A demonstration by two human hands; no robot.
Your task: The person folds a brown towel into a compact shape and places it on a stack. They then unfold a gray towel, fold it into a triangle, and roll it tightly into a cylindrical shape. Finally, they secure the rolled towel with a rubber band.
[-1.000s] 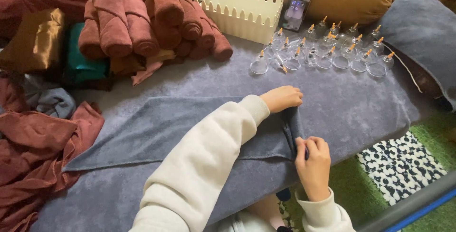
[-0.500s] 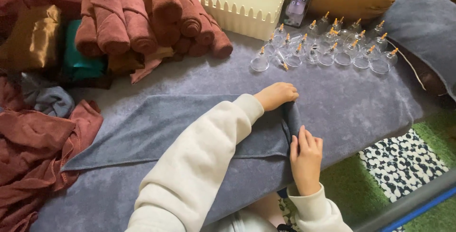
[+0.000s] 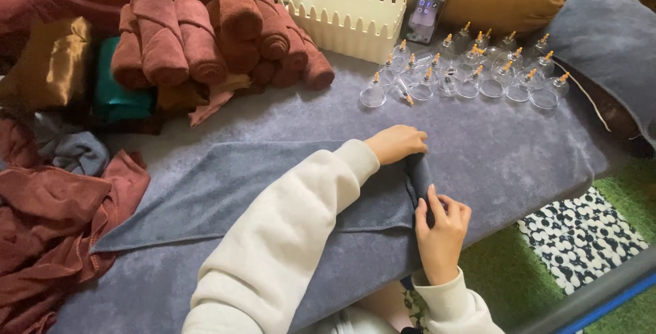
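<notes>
Rolling the grey towel (image 3: 225, 183) from its right end, you're working w/ both hands on the grey-covered table (image 3: 506, 149). Your left hand (image 3: 396, 144) is lying curled over the top of the roll's far end, fingers bent down onto it. Your right hand (image 3: 441, 228) is pinching the near end of the roll, thumb & fingers closed on the cloth, close to the table's front edge. The rest of the towel is lying flat, stretching left toward the front-left corner. Along the back edge, the clear cupping cups (image 3: 471, 74) are sitting in rows, w/ a phone (image 3: 425, 9) propped behind them and a cream basket (image 3: 342, 12) just left of it. Rolled maroon towels (image 3: 219, 33) are stacked at the back-left.
</notes>
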